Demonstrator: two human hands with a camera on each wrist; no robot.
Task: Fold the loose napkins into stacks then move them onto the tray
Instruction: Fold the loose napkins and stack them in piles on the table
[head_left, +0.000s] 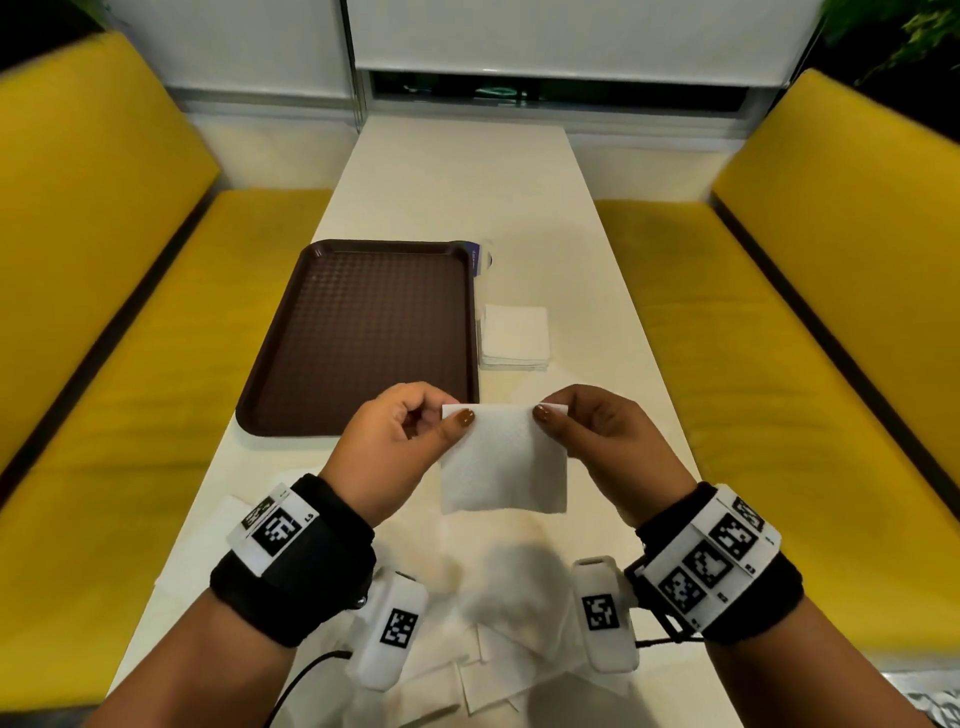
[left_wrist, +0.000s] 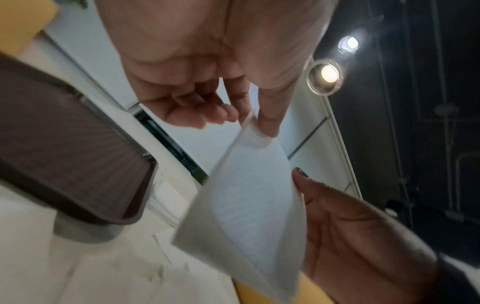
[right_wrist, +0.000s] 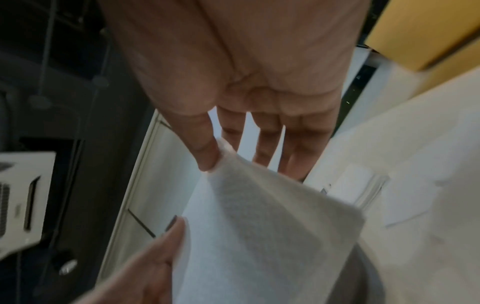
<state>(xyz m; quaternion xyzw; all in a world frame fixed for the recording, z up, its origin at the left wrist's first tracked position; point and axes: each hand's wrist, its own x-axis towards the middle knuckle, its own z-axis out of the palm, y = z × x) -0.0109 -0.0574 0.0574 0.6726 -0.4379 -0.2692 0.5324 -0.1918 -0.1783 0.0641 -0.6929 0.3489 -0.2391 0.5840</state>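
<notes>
A white napkin (head_left: 503, 460) hangs in the air above the table, folded over with its two top corners held. My left hand (head_left: 410, 431) pinches the upper left corner between thumb and forefinger; my right hand (head_left: 587, 431) pinches the upper right corner the same way. The left wrist view shows the napkin (left_wrist: 249, 207) bowed open between its two layers under my left hand (left_wrist: 249, 115). In the right wrist view the napkin (right_wrist: 272, 236) drapes from my right hand (right_wrist: 215, 158). A brown tray (head_left: 363, 338) lies bare at left. A stack of folded napkins (head_left: 514, 338) sits beside its right edge.
Loose unfolded napkins (head_left: 498, 670) lie in a heap on the white table (head_left: 457, 182) near its front edge, under my wrists. A small blue-and-white packet (head_left: 483, 257) sits at the tray's far right corner. Yellow benches (head_left: 130, 312) flank the table.
</notes>
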